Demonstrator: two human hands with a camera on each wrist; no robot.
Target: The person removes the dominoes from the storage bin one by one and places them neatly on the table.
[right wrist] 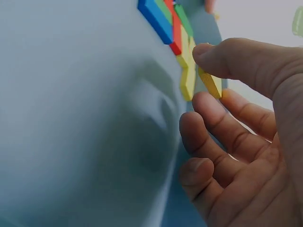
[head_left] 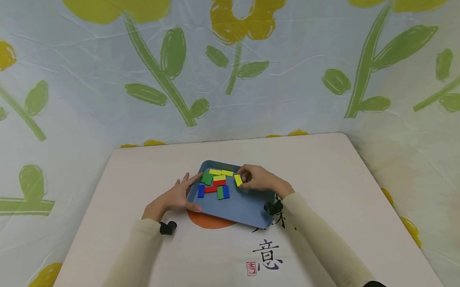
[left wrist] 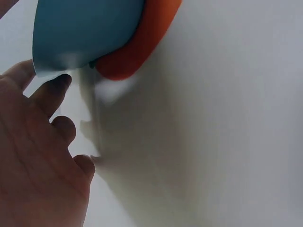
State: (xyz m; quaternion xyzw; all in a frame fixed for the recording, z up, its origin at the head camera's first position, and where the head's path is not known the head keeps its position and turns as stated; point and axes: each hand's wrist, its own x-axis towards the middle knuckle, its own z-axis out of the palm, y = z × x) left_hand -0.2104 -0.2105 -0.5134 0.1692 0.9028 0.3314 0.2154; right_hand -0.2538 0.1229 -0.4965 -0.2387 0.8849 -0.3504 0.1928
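A blue-grey tray lies askew on the table, with several small flat coloured blocks grouped at its left side. Yellow blocks are toward the far rim, beside a green block. Red blocks and blue blocks sit closer to me. My right hand pinches a yellow block between thumb and fingers, over the tray right of the group. My left hand spreads along the tray's left edge, thumb and index finger touching the rim.
The pale table has black brush characters, a red seal mark and an orange disc partly under the tray. Behind and beside it hangs a flower-printed cloth.
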